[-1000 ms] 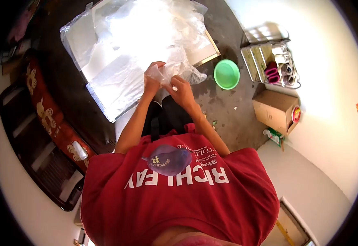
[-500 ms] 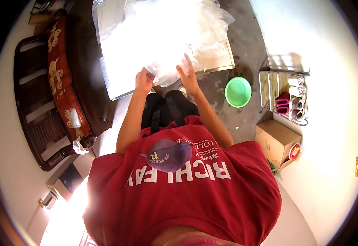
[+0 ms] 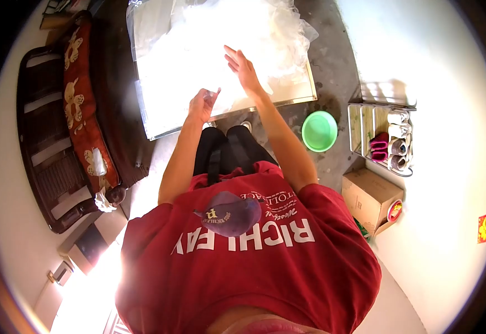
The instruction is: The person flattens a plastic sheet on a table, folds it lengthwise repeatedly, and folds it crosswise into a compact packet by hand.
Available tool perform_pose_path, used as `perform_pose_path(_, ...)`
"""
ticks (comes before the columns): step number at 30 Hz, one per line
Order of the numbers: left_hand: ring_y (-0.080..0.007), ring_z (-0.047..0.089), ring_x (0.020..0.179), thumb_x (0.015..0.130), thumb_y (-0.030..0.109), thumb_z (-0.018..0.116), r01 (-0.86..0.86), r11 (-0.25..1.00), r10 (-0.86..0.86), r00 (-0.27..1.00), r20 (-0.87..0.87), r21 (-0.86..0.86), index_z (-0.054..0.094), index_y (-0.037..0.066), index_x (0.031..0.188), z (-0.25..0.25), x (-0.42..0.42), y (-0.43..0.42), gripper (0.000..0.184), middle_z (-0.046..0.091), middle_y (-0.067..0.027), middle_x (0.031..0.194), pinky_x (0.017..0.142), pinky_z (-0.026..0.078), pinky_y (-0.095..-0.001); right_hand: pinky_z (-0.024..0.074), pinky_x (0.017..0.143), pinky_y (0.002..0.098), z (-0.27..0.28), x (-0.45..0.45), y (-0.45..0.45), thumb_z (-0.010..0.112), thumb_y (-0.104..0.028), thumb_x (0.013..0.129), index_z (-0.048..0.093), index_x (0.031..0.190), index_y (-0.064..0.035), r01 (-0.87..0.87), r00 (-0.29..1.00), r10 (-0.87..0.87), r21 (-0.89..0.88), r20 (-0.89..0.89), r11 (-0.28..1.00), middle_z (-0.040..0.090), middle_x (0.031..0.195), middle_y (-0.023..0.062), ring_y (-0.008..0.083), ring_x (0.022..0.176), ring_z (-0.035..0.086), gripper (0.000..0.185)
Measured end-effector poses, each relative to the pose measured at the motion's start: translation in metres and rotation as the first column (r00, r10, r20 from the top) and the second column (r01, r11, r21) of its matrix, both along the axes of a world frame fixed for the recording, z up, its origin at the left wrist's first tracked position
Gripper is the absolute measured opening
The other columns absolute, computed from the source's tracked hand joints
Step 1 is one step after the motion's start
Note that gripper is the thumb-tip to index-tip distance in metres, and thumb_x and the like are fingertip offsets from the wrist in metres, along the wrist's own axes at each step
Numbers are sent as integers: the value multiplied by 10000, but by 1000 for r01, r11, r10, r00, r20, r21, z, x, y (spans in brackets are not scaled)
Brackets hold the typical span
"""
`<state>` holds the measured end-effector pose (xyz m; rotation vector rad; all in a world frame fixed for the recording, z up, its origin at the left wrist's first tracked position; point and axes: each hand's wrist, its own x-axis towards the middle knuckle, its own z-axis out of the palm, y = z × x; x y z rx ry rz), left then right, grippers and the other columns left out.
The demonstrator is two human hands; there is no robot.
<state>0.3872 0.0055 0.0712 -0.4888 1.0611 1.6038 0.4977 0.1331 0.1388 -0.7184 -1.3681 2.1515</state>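
My left hand (image 3: 201, 106) is over the near edge of a bright white table (image 3: 162, 114). Its fingers are curled around a bit of clear plastic film, most of which is lost in the glare. Farther forward, my right hand (image 3: 243, 69) reaches over the table with fingers stretched out and apart, holding nothing I can see. It is close to a heap of thin, crumpled, see-through plastic film (image 3: 287, 42) that spreads over the far and right parts of the table. Strong light washes out the middle.
A green basin (image 3: 319, 131) stands on the floor right of the table. Beyond it are a shoe rack (image 3: 362, 131) with several shoes and a cardboard box (image 3: 371, 195). A dark wooden bench (image 3: 37, 117) with a red floral cushion (image 3: 76, 106) lines the left side.
My right hand has moved forward and slightly left, away from the film near the table's front edge. My left hand has shifted slightly right. The film between them has dropped from view.
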Motion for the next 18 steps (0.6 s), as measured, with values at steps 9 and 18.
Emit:
perform_pose_path(9, -352, 614, 891, 867, 60, 486, 226, 965, -221, 974, -49, 135, 482, -76, 792, -2, -4, 4, 155, 578, -213, 865, 748, 569, -294, 438, 804, 412, -41, 26, -43, 586, -22, 733, 428, 1272, -171, -47, 712, -563, 828, 420, 559, 343, 1212, 187, 316, 907, 484, 582)
perform_pose_path(18, -293, 620, 883, 874, 108, 520, 314, 949, -308, 945, -110, 39, 504, -99, 936, 5, -1, 20, 217, 578, -191, 944, 753, 545, -302, 514, 542, 278, -65, 19, -26, 526, -7, 816, 366, 1226, 88, 179, 807, -516, 714, 287, 677, 568, 837, 170, 243, 720, 627, 450)
